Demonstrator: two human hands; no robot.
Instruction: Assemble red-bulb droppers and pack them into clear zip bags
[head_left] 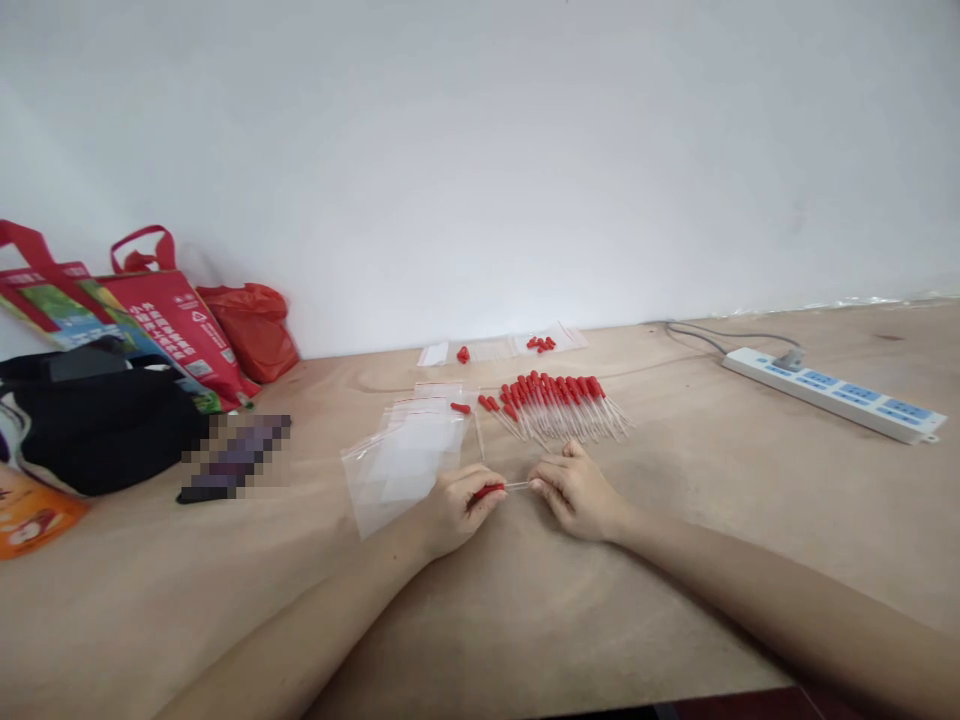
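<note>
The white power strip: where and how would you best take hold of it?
Probably grip the white power strip across its middle, from above, fingers on both long sides: it lies flat and narrow; the grey plug sits nearer its left end.

Beyond the grip, the wooden table (720, 470) bears red-topped tubes (564, 405); clear bags (421, 450) lie left, a power strip (834, 394) right.

Both hands (466, 508) (571, 492) pinching; forearms angled inward
</note>
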